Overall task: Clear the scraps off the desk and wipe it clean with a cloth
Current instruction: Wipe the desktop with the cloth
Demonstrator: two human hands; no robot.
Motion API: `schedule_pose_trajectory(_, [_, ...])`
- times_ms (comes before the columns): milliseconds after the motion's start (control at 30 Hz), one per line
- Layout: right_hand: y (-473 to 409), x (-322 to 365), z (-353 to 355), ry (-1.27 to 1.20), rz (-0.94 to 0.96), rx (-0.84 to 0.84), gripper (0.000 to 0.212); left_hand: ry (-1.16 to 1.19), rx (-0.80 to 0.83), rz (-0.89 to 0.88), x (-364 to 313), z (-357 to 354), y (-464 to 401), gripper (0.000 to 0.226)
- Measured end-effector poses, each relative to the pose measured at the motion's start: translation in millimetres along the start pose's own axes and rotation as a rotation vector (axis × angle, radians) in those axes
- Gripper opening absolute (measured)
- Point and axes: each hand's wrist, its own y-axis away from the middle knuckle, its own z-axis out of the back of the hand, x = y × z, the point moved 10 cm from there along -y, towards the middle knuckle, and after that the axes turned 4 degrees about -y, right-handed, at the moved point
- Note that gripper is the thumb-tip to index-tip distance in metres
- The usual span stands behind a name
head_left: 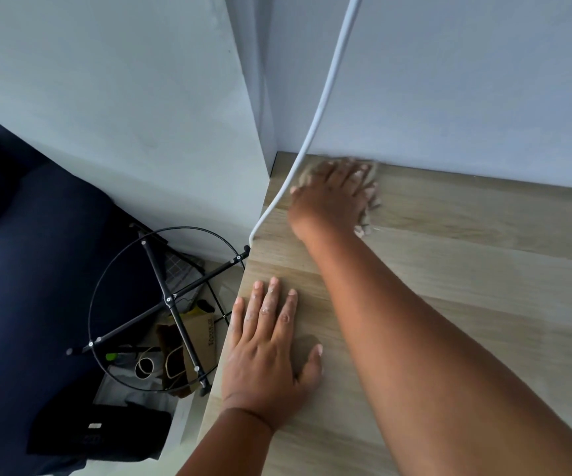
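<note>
**Wiping the far corner**

The right hand [337,190] is pressing flat, fingers straight, on the cloth [367,214] at the desk [449,269] back corner, beside the white cable [315,125]. The left hand [270,341] is resting flat, holding nothing. Next, I think, the cloth should be sliding toward the near edge.

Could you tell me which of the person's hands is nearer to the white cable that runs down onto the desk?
The right hand, pressing the cloth just right of the white cable. The left hand rests flat on the desk, nearer the person.
</note>
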Motion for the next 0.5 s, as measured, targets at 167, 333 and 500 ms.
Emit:
schedule_pose_trajectory(167, [34,2,1,-0.008,0.424,-0.014,0.067,-0.012,0.018,-0.001,0,-1,0,0.085])
schedule_pose_trajectory(333, [79,-93,8,0.040,0.512,-0.047,0.067,0.000,0.018,-0.007,-1,2,1,0.084])
schedule_pose_trajectory(500, [55,-228,45,0.035,0.082,-0.185,0.067,-0.008,0.008,-0.019,-3,3,1,0.083])
